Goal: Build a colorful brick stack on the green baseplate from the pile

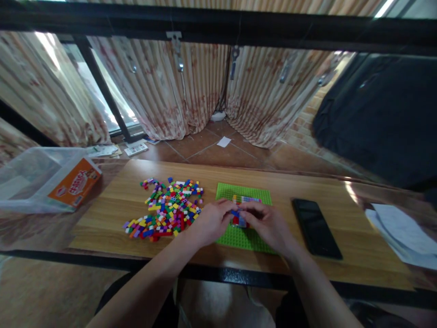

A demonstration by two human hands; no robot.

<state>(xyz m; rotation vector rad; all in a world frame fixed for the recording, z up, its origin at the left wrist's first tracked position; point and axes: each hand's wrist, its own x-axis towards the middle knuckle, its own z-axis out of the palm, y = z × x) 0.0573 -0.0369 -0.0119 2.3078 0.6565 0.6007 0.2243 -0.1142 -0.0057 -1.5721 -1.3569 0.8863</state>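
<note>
A green studded baseplate (235, 237) lies on the wooden tabletop in front of me, with a small cluster of coloured bricks built up at its middle. My left hand (212, 222) comes over the plate's left edge, its thumb and fingers pinched on a small blue brick (235, 212). My right hand (268, 222) reaches in from the other side, fingertips closed at the same blue brick and meeting the left ones. Just below the fingertips show a light blue brick (242, 222) and a red brick (235, 220). The hands hide part of the build.
Left of the plate spreads a pile of loose bricks (175, 205) in many colours. A black phone (316, 228) lies to the right, with white papers (403, 232) beyond it. A clear plastic bin (37, 180) with an orange label stands far left. A dark rail (218, 29) crosses above.
</note>
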